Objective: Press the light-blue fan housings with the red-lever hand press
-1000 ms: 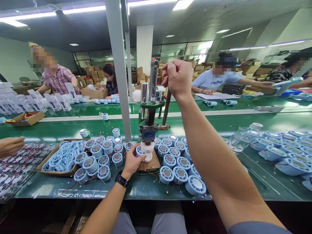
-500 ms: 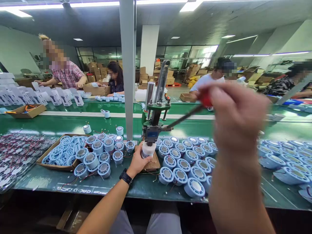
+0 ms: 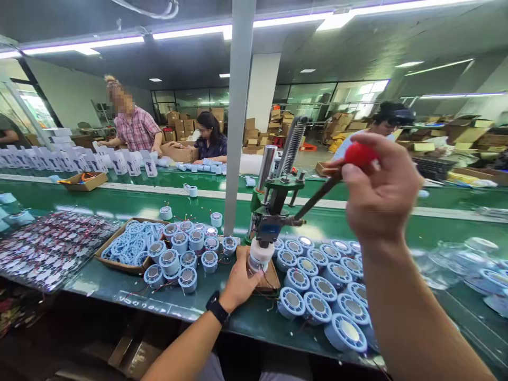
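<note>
A green hand press [image 3: 273, 211] stands on the bench, its white pressing head [image 3: 262, 251] down on a light-blue round part [image 3: 257, 264]. My left hand [image 3: 240, 280], with a black watch on the wrist, is wrapped round that part from the left, above a brown wooden base [image 3: 272, 278]. My right hand [image 3: 381, 185] is closed on the red ball knob [image 3: 359, 154] at the end of the press lever [image 3: 317, 198], raised to the right of the press. Blue round parts with metal discs [image 3: 317, 304] stand on both sides of the press.
A cardboard tray of blue rings [image 3: 130, 243] lies on the left, beside a spread of small wired boards [image 3: 51, 248]. A grey post [image 3: 238, 116] rises behind the bench. Several people work across the green belt [image 3: 159, 198], near white boxes [image 3: 119, 163].
The view has swung, shifting the scene rightward and bringing more of the left side in. My right hand and the knob are slightly lower relative to the press. My left hand stays at the part.
</note>
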Tool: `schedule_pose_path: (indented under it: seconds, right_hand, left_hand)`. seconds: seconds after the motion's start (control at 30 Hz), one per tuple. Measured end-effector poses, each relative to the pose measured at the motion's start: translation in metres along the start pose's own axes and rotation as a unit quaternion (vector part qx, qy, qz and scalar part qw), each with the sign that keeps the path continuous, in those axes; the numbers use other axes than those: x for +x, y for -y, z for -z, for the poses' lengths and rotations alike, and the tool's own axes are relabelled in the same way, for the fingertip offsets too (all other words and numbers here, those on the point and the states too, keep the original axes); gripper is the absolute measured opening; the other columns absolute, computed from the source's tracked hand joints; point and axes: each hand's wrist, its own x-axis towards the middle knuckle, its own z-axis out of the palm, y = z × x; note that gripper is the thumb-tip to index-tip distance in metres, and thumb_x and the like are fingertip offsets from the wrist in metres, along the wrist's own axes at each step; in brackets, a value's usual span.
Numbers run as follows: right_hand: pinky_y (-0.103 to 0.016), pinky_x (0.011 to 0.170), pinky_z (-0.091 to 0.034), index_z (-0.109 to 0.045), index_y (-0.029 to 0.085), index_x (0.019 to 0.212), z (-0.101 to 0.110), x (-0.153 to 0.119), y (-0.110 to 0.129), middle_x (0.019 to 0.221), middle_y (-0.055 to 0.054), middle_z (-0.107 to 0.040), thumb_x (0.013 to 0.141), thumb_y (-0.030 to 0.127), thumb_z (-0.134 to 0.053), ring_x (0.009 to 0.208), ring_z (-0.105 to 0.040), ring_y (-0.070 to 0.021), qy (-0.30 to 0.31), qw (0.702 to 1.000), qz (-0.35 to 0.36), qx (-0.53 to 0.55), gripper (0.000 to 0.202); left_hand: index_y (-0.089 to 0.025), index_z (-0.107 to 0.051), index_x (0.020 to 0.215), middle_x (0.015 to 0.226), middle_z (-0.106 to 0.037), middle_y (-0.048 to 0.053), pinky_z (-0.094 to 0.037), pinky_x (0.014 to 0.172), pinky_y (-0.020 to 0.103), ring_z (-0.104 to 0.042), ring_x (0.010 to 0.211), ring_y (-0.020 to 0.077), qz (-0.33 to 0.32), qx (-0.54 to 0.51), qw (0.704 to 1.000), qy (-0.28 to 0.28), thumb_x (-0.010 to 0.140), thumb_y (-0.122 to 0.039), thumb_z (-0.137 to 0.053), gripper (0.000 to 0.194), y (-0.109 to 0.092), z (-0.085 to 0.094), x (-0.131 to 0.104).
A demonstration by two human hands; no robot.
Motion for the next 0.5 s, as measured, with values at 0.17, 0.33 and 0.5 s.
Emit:
schedule_pose_path:
  seconds: [0.17,0.33,0.5]
  right_hand:
    - [-0.047,0.1,-0.049,-0.052,0.025,0.133,-0.044,-0.05,-0.033,0.132,-0.013,-0.055,0.073,0.023,-0.064,0.12,-0.06,-0.0249,-0.074,0.993,-0.081,0.053,0.062]
    - [-0.055,0.11,-0.039,-0.023,0.015,0.151,-0.068,-0.206,-0.046,0.143,-0.021,-0.043,0.072,0.042,-0.069,0.133,-0.047,-0.0321,-0.047,0.962,-0.267,-0.027,0.095]
    - [-0.045,0.097,-0.05,-0.028,0.014,0.151,-0.091,-0.244,-0.055,0.131,-0.02,-0.058,0.07,0.057,-0.069,0.117,-0.061,-0.0335,0.032,0.897,-0.43,-0.095,0.1]
  left_hand:
    - [-0.02,-0.052,0.137,0.14,-0.056,0.01,-0.037,0.116,0.045,-0.05,0.132,0.0266,-0.095,0.13,0.98,-0.118,0.086,-0.022,-0.057,0.051,-0.03,0.089,-0.033]
    - [-0.012,-0.063,0.118,0.129,-0.063,0.015,-0.037,0.113,0.042,-0.054,0.126,0.026,0.045,0.429,0.86,-0.274,0.09,-0.019,-0.037,0.038,-0.047,0.254,-0.009]
    - [-0.016,-0.066,0.078,0.096,-0.074,0.012,-0.046,0.101,0.036,-0.065,0.105,0.0284,0.131,0.48,0.844,-0.202,0.069,-0.016,-0.057,0.013,-0.038,0.337,0.013]
